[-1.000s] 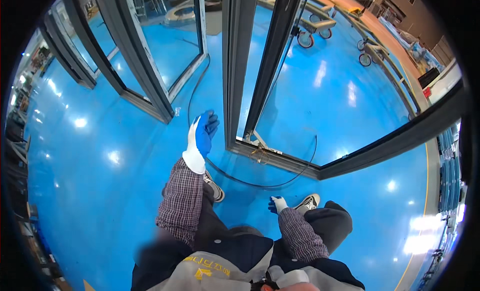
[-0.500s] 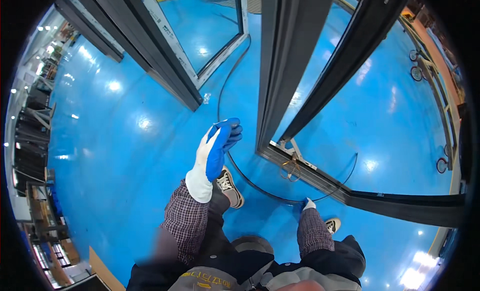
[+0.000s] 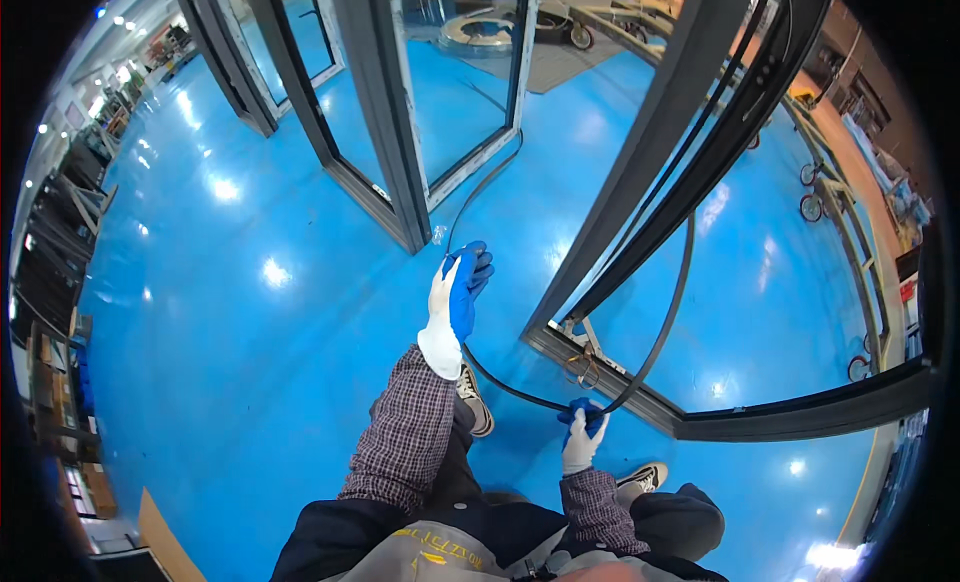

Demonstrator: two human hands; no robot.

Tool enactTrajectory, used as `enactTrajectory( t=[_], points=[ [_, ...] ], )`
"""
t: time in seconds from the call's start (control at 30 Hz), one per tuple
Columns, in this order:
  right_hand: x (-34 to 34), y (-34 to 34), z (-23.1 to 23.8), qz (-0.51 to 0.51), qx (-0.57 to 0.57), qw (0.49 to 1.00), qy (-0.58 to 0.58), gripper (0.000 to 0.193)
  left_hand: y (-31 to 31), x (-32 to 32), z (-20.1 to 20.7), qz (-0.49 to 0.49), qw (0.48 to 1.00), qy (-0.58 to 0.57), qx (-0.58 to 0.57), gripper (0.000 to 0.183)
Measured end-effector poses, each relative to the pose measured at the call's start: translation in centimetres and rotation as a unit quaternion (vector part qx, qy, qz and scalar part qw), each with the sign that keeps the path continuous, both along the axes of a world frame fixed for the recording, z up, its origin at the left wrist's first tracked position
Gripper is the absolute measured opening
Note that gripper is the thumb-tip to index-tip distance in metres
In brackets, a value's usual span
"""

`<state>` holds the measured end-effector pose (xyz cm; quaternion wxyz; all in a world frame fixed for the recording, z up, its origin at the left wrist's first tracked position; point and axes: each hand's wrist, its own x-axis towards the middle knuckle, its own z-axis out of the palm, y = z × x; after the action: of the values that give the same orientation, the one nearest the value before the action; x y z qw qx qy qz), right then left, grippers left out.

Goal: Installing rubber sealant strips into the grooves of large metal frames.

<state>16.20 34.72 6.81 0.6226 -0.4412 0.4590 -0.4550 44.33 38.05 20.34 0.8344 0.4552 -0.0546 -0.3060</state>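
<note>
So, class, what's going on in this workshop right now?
A person in gloves stands on a blue floor among dark metal window frames. Both hands grip one long black rubber strip. The left hand holds it raised in front; the right hand holds it low at the bottom corner of the nearest frame, where the strip curves up along the frame's inside.

blue floor (image 3: 250,312) | wheeled carts (image 3: 560,27) rear | shelving (image 3: 50,272) left
</note>
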Motion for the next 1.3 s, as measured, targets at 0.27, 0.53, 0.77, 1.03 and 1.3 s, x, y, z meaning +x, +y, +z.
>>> enactTrajectory(
  t=[0.27, 0.53, 0.77, 1.03, 1.3],
  points=[
    [6.1, 5.7, 4.0, 0.289, -0.278, 0.912, 0.091, 0.024, 4.2, 3.5, -1.4, 0.08, 0.993, 0.072, -0.053, 0.027],
    [20.6, 3.7, 9.6, 0.277, -0.248, 0.912, 0.173, 0.029, 7.2, 6.6, -4.7, 0.229, 0.967, 0.009, -0.109, 0.028],
    [31.6, -8.7, 13.5, 0.115, 0.005, 0.987, -0.108, 0.018, 6.4, 5.5, -2.3, 0.225, 0.968, 0.034, -0.105, 0.029],
    [32.2, -14.8, 6.2, 0.063, -0.035, 0.96, 0.27, 0.054, 4.0, 4.5, 0.0, 0.203, 0.975, 0.03, -0.081, 0.029],
    [18.4, -5.3, -8.1, 0.268, -0.213, 0.918, 0.2, 0.054, 2.5, 4.3, -0.3, 0.174, 0.981, 0.024, -0.085, 0.032]
  ],
)
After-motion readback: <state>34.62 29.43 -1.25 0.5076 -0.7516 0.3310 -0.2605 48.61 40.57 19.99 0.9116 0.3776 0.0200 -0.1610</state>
